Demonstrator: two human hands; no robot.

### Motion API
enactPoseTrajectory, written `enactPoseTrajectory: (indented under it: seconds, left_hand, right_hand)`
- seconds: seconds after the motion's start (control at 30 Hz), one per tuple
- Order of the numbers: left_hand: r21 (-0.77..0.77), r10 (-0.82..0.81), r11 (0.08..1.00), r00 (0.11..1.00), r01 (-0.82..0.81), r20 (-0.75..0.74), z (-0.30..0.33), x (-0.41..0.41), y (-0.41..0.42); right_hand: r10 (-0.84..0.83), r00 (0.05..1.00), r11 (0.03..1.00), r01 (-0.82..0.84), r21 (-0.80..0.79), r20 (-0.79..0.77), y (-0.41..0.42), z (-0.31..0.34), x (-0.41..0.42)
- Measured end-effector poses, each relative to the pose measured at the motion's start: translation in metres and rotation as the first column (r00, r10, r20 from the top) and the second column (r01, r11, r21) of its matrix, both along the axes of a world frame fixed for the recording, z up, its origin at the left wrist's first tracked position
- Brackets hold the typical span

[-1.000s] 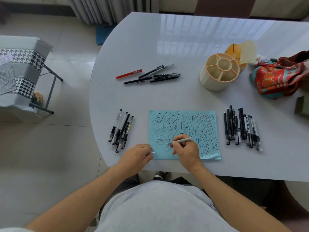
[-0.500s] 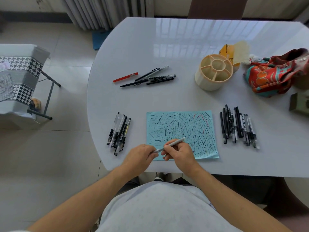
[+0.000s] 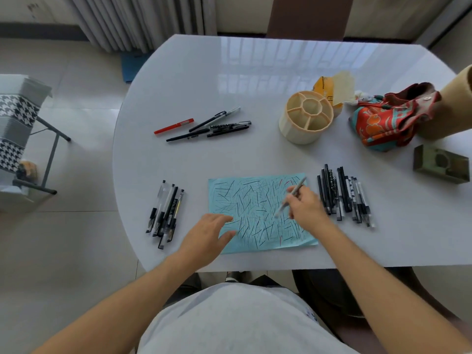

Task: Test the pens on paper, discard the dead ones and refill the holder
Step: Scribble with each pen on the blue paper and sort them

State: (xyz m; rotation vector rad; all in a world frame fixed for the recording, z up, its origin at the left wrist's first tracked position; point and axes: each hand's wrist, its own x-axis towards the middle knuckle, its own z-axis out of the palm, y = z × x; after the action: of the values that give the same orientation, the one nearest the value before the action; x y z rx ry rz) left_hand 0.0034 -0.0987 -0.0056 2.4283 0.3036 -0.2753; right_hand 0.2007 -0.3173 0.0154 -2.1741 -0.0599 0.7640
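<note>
Head view: left hand, fingers spread flat, pins the blue paper's near-left corner. Right hand pinches a grey pen, tip over the sheet's right half. Advice: keep the sheet pinned and stroke a bare patch, few remain. Counts: about five pens left, roughly ten right, five farther back; one empty holder.

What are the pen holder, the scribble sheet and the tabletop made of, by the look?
Pen holder: likely moulded plastic, cream, matte; thin even divider walls and a ribbed outer wall.
Scribble sheet: thin paper, light blue, matte; lies flat, takes ink strokes, near right corner curls slightly.
Tabletop: hard glossy surface, pale grey; mirrors the window sharply. Glass or lacquered board, cannot tell which.
</note>
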Motion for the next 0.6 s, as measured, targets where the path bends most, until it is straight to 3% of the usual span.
enactPoseTrajectory:
  seconds: [0.1, 0.23, 0.4, 0.6]
  left_hand:
    - [0.125, -0.086, 0.988, 0.996, 0.089, -0.025, -0.008, -0.009, 0.012]
    - [0.208, -0.186, 0.957, 0.978, 0.201, -0.094, -0.014, -0.016, 0.021]
    - [0.239, -0.212, 0.940, 0.965, 0.245, -0.155, -0.016, -0.017, 0.025]
    - [0.255, -0.243, 0.923, 0.951, 0.287, -0.192, -0.017, -0.013, 0.029]
  right_hand:
    - [0.160, 0.969, 0.909, -0.071, -0.410, 0.187, -0.028, -0.010, 0.039]
    - [0.338, 0.902, 0.787, -0.115, -0.606, 0.268, -0.051, -0.025, 0.055]
    - [0.365, 0.857, 0.796, -0.085, -0.599, 0.363, -0.032, -0.024, 0.059]
    - [0.442, 0.768, 0.873, -0.247, -0.421, 0.464, 0.098, -0.007, 0.081]
